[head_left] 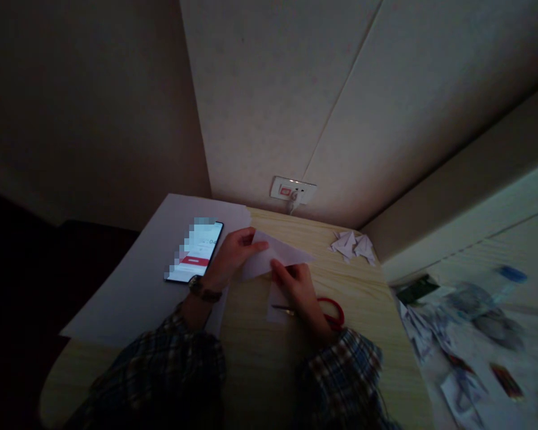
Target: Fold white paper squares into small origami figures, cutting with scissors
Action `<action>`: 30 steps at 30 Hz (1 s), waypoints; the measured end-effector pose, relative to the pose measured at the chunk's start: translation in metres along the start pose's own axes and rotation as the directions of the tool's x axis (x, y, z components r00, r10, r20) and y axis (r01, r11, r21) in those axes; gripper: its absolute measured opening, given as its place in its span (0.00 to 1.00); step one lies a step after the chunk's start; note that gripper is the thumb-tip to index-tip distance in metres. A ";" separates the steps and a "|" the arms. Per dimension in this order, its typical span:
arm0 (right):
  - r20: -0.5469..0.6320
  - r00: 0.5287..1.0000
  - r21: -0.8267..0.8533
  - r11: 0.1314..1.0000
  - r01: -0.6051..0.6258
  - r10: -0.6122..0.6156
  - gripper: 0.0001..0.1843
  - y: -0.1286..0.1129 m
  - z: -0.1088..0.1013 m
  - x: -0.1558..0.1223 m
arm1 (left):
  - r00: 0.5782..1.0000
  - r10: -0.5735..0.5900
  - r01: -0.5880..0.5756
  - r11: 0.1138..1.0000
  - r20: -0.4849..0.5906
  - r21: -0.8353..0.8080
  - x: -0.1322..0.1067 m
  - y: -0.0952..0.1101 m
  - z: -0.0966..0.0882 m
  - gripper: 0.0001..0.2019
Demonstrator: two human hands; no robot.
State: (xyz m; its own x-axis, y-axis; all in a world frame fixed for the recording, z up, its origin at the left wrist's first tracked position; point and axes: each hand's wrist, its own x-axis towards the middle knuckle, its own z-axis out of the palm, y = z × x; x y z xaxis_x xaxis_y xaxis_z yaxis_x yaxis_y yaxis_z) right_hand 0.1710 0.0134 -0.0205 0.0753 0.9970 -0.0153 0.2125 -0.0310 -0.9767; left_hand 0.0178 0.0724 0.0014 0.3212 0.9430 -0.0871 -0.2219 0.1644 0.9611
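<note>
A folded white paper (278, 254) lies on the wooden table (367, 310) in front of me. My left hand (233, 254) grips its left corner with curled fingers and thumb. My right hand (298, 286) presses down on the paper's lower edge with fingers closed. Both sleeves are plaid, and a watch (204, 291) sits on my left wrist. Red-handled scissors (329, 310) lie under and right of my right hand, on a small paper scrap (275, 301).
A lit phone (195, 251) rests on a large white sheet (134, 286) at the left. Folded paper shapes (354, 245) sit at the back right. A wall socket (293, 190) is behind. Clutter and a plastic bottle (488, 298) lie on the surface to the right.
</note>
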 end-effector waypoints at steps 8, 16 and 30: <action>-0.209 0.976 0.180 0.979 0.098 -0.060 0.15 0.000 -0.007 0.002 | 0.999 -0.030 0.029 0.996 0.012 0.085 -0.002 0.003 0.002 0.14; -0.255 0.965 0.305 0.942 0.142 -0.062 0.13 0.001 -0.010 0.005 | 1.000 -0.001 0.000 0.994 0.015 0.108 0.001 -0.001 0.002 0.15; -0.206 0.978 0.389 0.914 0.119 -0.040 0.07 -0.001 -0.008 0.006 | 0.996 0.093 -0.092 0.994 -0.014 0.058 -0.001 0.005 0.004 0.13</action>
State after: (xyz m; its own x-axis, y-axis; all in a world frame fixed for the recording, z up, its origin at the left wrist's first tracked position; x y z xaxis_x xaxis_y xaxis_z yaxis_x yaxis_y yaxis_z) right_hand 0.1794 0.0187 -0.0183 0.2657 0.9616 0.0685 -0.1755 0.1181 -0.9774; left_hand 0.0203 0.0710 0.0076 0.2866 0.9581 -0.0012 -0.1963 0.0599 0.9787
